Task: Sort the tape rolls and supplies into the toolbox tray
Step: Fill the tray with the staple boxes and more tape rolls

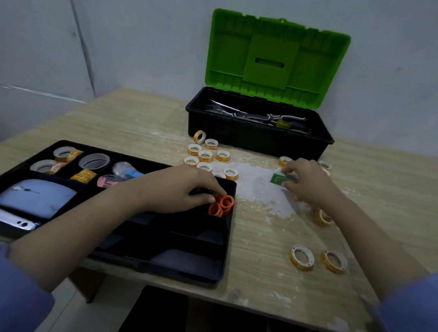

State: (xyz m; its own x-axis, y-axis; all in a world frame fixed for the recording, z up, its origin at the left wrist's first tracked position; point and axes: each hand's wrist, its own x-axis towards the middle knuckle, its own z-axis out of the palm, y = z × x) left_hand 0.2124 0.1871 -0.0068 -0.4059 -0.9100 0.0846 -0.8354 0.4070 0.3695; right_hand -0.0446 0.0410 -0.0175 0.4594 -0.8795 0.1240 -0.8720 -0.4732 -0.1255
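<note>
The black toolbox tray (229, 230) lies on the table's left half. My left hand (185, 189) reaches into its right compartment, where fingers and thumb pinch one of several orange rings (222, 204). My right hand (304, 180) lies to the right of the tray and grips a small green box (277, 178) on a white patch of the table. Several small yellow-and-white tape rolls (205, 155) sit grouped behind the tray. Two more rolls (302, 257) lie near the front right, and others lie beside my right forearm.
An open toolbox (258, 135) with a green lid stands at the back, with tools inside. The tray's left compartments hold larger clear tape rolls (94, 161), a pale blue case (35, 196), a silvery tool and small packets. The table's front edge is close to me.
</note>
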